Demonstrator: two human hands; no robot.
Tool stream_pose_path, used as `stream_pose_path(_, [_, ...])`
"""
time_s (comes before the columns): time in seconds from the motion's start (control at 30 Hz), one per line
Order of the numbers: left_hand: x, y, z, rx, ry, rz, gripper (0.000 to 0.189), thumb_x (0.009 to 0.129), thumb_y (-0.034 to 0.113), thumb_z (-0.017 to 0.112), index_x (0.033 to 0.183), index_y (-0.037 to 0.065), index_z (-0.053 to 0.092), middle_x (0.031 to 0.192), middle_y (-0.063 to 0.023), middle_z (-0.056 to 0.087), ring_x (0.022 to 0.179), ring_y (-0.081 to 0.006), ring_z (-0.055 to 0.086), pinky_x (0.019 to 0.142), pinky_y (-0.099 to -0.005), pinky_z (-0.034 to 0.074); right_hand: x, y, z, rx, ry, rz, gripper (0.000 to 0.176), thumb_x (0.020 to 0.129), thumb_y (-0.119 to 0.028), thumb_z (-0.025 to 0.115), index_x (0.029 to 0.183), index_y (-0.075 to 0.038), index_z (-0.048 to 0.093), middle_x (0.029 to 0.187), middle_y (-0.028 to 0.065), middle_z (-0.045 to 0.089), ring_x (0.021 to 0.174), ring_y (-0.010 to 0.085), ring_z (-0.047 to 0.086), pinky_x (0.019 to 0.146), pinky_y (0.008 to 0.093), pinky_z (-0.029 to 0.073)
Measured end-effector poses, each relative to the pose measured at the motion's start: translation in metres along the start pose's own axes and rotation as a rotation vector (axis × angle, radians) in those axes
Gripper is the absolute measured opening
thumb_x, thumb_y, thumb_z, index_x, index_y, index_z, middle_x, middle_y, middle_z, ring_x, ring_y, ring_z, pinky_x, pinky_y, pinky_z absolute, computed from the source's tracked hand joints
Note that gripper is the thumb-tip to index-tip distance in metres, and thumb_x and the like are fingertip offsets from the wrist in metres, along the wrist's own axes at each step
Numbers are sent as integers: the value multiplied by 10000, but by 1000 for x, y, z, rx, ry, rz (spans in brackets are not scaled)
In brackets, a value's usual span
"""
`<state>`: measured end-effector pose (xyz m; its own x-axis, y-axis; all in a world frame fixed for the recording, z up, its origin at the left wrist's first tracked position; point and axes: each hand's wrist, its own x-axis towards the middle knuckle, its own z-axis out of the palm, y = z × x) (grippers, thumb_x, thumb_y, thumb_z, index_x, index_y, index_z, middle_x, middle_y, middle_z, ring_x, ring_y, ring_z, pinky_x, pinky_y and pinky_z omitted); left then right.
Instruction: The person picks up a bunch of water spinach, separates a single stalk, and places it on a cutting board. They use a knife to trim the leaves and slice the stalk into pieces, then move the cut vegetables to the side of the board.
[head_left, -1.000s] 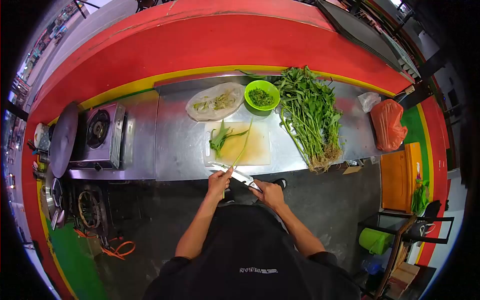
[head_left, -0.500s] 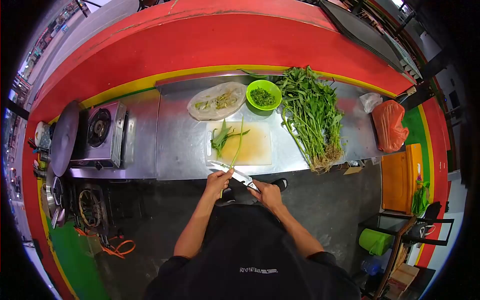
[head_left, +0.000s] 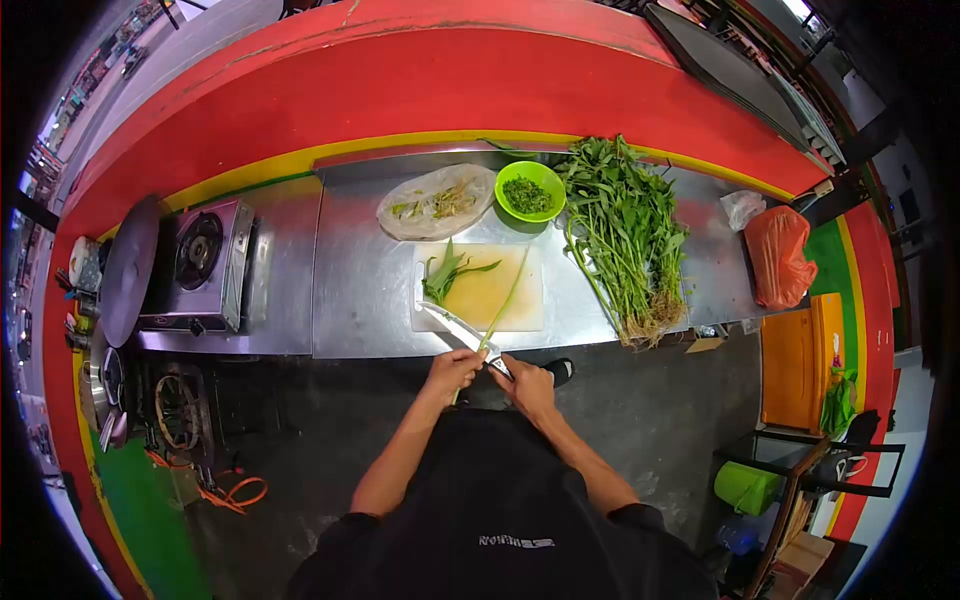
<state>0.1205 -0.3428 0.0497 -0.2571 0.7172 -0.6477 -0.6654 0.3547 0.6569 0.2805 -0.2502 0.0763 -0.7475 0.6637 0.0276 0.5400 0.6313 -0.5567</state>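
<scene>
My left hand (head_left: 456, 372) is closed around a long green stem (head_left: 508, 300) that reaches up over the white cutting board (head_left: 530, 310). In my right hand (head_left: 527, 385) is the handle of a knife (head_left: 455, 325), its blade pointing up and left across the stem near my left fingers. Cut leaves (head_left: 443, 275) lie on the board's left part. Behind the board, a green bowl (head_left: 530, 192) holds chopped greens, beside a plastic bag (head_left: 437, 202) with plant scraps. A large rooted bunch of greens (head_left: 625, 240) lies to the right.
A gas stove (head_left: 200, 260) stands on the steel counter (head_left: 350, 300) at the left, beside a large round lid (head_left: 132, 275). An orange bag (head_left: 778, 257) sits at the counter's right end. A red wall (head_left: 440, 90) runs behind.
My left hand has moved right and slightly down, close to my right hand. The stem's upper end has swung right, and the knife has shifted slightly with its blade more steeply angled.
</scene>
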Motion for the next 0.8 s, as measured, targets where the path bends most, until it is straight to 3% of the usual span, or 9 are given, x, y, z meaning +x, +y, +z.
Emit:
stream_pose_path(0.27, [0,8,1,-67,-12,-9,248,887,266,746,887,43,638,754,0,561,552,-37,457,438,-186,319,2,5,-5,-12,-50,0,349,897,-419,646,1086,-127,669,725,143,682,657,343,672,559,461,497])
stream_pose_path(0.33, [5,10,4,-3,65,-8,260,887,280,745,922,46,639,769,-6,571,570,-53,486,459,-195,348,2,4,-8,-13,-54,-1,349,898,-415,645,1109,-138,669,730,145,683,659,347,671,563,463,499])
stream_pose_path(0.43, [7,12,10,49,29,29,272,876,275,758,924,36,638,769,-7,575,587,-66,508,476,-203,366,1,0,-13,27,-73,-25,342,899,-409,643,1120,-149,666,737,145,685,658,352,669,567,470,501])
stream_pose_path(0.6, [16,3,13,-4,122,60,324,831,275,809,773,42,592,627,36,478,460,-31,367,404,-217,248,2,5,-12,-5,-67,-29,322,895,-403,650,1074,-136,662,723,142,678,649,351,665,567,472,504])
stream_pose_path(0.8, [7,6,9,-39,76,70,229,879,223,759,803,52,627,633,62,465,469,-14,356,400,-205,233,1,14,-18,-18,-70,-21,350,896,-427,646,1038,-109,666,712,146,675,639,348,662,554,464,494])
